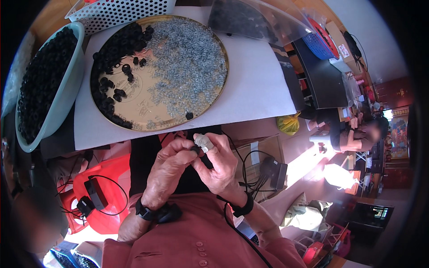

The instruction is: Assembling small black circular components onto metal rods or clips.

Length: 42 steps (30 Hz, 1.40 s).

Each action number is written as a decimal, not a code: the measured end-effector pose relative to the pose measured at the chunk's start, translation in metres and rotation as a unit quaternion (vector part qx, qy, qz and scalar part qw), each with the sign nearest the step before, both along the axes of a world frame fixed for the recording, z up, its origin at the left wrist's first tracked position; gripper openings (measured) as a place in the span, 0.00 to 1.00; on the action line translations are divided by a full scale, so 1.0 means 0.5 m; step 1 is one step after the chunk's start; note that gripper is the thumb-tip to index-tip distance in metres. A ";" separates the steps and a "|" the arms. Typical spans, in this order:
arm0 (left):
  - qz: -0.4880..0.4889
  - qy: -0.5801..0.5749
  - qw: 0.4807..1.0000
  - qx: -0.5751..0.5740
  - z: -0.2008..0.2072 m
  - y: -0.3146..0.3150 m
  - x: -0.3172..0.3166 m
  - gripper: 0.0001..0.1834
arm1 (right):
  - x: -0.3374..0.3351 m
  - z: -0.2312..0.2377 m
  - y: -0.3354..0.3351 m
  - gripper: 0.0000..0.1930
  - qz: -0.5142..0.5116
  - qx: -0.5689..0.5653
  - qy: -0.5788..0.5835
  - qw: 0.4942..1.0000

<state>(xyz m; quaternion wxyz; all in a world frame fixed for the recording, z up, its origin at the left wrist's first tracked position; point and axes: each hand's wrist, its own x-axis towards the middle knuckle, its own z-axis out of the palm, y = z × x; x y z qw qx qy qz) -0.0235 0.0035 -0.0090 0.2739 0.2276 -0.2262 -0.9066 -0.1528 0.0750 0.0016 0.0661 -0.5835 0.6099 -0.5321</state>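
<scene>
My left hand (pixel 172 164) and my right hand (pixel 220 164) meet in front of my chest, just below the table's near edge. Between the left thumb and finger a small black part (pixel 195 149) is pinched. The right fingers close in against it, one fingertip wrapped in a whitish covering (pixel 204 143); whatever they grip is hidden. Beyond them a round gold tray (pixel 134 105) lies on the white tabletop. Black ring-like parts (pixel 127 42) cover its left side, and many small clear plastic pieces (pixel 190 67) are heaped on its right.
A pale green basin (pixel 73 85) full of black parts stands at the left. Behind the tray are a white perforated basket (pixel 120 15) and a clear plastic box (pixel 254 22). A red plastic stool (pixel 107 187) and cables are below. Another person (pixel 357 136) sits far right.
</scene>
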 end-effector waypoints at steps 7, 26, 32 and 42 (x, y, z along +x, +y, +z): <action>0.032 -0.001 0.999 -0.012 -0.004 0.011 -0.020 0.08 | 0.003 -0.029 -0.016 0.24 -0.071 -0.087 0.101 0.988; -0.005 -0.210 0.922 -0.325 0.017 0.003 -0.014 0.17 | 0.007 -0.025 -0.020 0.21 -0.058 -0.047 0.006 0.997; -0.014 -0.173 0.960 -0.220 -0.006 -0.002 -0.006 0.17 | 0.011 -0.032 -0.023 0.20 -0.043 -0.029 -0.039 0.998; 0.023 -0.197 0.963 -0.182 -0.009 0.015 -0.033 0.19 | -0.002 -0.046 -0.027 0.21 -0.065 -0.050 0.028 0.996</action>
